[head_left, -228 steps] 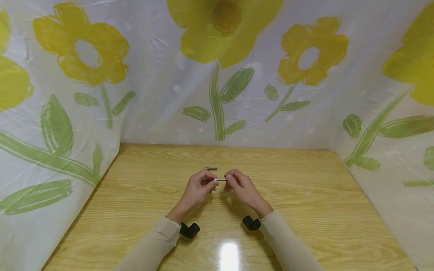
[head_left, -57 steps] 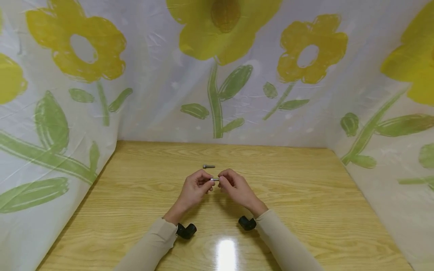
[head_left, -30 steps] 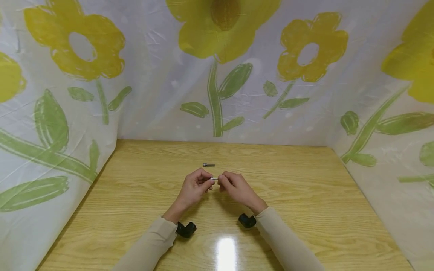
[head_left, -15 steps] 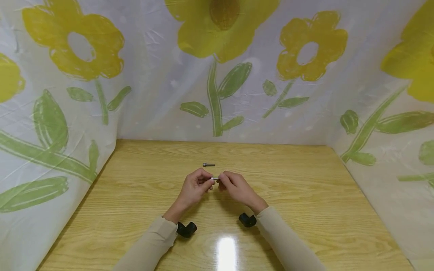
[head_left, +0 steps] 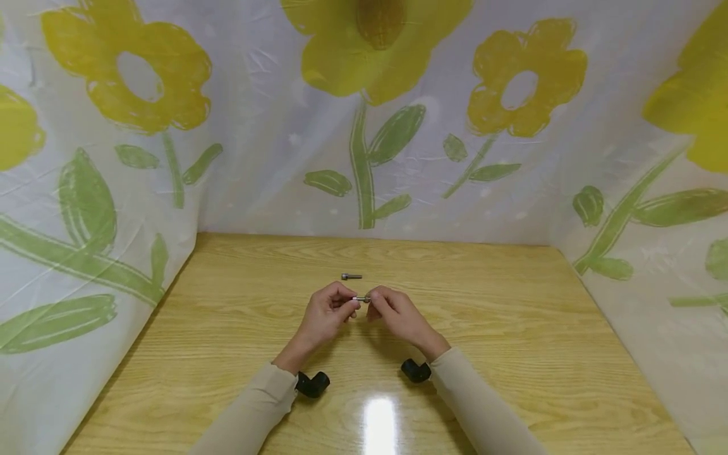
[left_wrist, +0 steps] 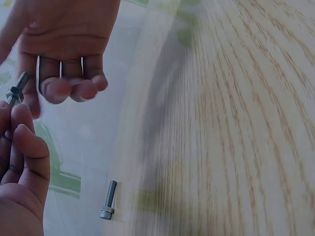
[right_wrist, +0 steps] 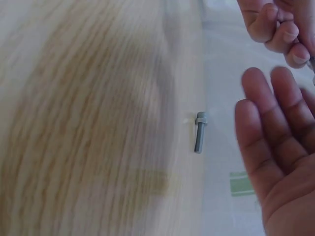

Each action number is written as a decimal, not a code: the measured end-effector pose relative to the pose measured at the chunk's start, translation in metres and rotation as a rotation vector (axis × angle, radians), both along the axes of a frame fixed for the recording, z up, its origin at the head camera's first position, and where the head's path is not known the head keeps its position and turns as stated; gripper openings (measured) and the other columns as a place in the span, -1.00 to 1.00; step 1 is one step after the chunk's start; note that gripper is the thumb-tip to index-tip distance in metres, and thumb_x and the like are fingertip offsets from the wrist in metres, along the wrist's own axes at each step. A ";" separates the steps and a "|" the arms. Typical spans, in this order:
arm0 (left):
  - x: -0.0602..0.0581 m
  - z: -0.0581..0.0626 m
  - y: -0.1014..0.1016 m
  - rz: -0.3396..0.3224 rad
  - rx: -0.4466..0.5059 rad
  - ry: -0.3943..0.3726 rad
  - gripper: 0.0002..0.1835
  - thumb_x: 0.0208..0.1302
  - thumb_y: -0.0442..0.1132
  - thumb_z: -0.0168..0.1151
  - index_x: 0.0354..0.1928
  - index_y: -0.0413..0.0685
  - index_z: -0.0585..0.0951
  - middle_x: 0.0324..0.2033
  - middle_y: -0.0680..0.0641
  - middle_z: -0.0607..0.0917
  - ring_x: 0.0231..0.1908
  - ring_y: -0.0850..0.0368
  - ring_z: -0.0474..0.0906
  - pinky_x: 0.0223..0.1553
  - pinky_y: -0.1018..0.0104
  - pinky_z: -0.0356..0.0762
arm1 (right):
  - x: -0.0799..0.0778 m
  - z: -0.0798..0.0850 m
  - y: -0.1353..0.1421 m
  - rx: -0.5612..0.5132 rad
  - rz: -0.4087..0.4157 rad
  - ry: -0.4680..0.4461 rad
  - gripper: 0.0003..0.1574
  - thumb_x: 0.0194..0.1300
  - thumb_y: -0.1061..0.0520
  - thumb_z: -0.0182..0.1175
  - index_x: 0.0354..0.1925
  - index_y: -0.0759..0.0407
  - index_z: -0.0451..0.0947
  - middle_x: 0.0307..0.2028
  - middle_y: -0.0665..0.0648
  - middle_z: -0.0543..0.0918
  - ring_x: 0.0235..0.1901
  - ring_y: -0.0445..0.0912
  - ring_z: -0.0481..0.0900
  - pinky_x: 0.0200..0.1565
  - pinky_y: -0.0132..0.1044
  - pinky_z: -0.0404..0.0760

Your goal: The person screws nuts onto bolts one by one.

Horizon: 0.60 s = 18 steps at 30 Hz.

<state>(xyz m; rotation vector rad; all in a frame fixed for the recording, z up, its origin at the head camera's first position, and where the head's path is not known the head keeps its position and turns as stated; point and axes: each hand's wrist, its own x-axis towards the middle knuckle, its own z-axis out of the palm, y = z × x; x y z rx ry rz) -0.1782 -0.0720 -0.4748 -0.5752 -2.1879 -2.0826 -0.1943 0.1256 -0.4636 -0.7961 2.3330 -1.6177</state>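
Note:
My left hand (head_left: 328, 311) pinches a small metal bolt (head_left: 359, 299) between thumb and fingers, and its threaded end points right. In the left wrist view, a hex nut (left_wrist: 15, 94) sits partway along the thread, with the bolt's tip sticking out beyond it. My right hand (head_left: 400, 314) is at that threaded end. Its index finger lies straight beside the nut, seemingly against it; its thumb runs out of the left wrist view. The other right fingers (right_wrist: 261, 110) are loosely extended. The bolt's head is hidden by my left fingers.
A second bolt (head_left: 351, 276), with a nut close to its head, lies on the wooden table (head_left: 483, 328) just beyond my hands. A flower-printed cloth (head_left: 256, 158) encloses the table at the back and both sides. Black wrist cameras (head_left: 313, 384) hang below the sleeves.
Compared with the oldest frame, my right fingers are nearer my left hand and less shank shows between them. The nut now shows at the right fingertips. The second bolt still lies there.

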 end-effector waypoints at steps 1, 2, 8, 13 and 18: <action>0.000 0.000 0.000 0.001 0.005 -0.004 -0.90 0.28 -0.42 0.22 -0.19 -0.28 0.57 -0.38 -0.34 0.66 -0.44 -0.28 0.57 -0.50 0.08 0.55 | 0.000 -0.001 0.001 -0.007 0.004 0.005 -0.59 0.51 -0.07 -0.08 0.03 0.21 0.46 -0.24 0.26 0.61 -0.25 0.16 0.62 -0.15 0.00 0.59; 0.000 0.000 0.000 0.000 0.008 -0.008 -0.90 0.28 -0.41 0.22 -0.19 -0.28 0.57 -0.38 -0.35 0.65 -0.44 -0.29 0.57 -0.50 0.05 0.55 | 0.000 -0.001 0.001 -0.015 0.009 0.014 -0.64 0.49 -0.03 -0.03 0.06 0.17 0.42 -0.23 0.25 0.61 -0.24 0.16 0.62 -0.15 -0.03 0.59; 0.001 0.002 0.000 -0.017 0.009 -0.029 -0.89 0.28 -0.46 0.20 -0.17 -0.35 0.56 -0.37 -0.40 0.64 -0.43 -0.35 0.54 -0.51 0.06 0.52 | -0.001 0.001 0.000 0.015 0.035 0.040 -0.70 0.50 0.00 -0.05 -0.09 0.20 0.43 -0.23 0.20 0.60 -0.24 0.10 0.63 -0.15 -0.10 0.60; 0.009 0.017 0.000 -0.032 -0.014 -0.034 -0.90 0.28 -0.51 0.16 -0.19 -0.41 0.55 -0.37 -0.42 0.63 -0.45 -0.21 0.57 -0.50 0.10 0.54 | 0.000 0.003 -0.003 0.073 -0.005 -0.017 -0.49 0.54 -0.07 -0.19 -0.14 0.31 0.50 -0.24 0.24 0.61 -0.22 0.07 0.63 -0.12 -0.08 0.60; 0.014 0.028 -0.001 -0.025 -0.012 -0.031 -0.91 0.27 -0.53 0.16 -0.20 -0.40 0.55 -0.40 -0.32 0.64 -0.47 -0.16 0.58 -0.50 0.31 0.52 | 0.001 0.001 -0.003 0.020 -0.007 -0.009 -0.74 0.45 0.17 0.04 0.03 0.28 0.37 -0.11 0.34 0.56 -0.17 0.23 0.59 -0.11 0.06 0.56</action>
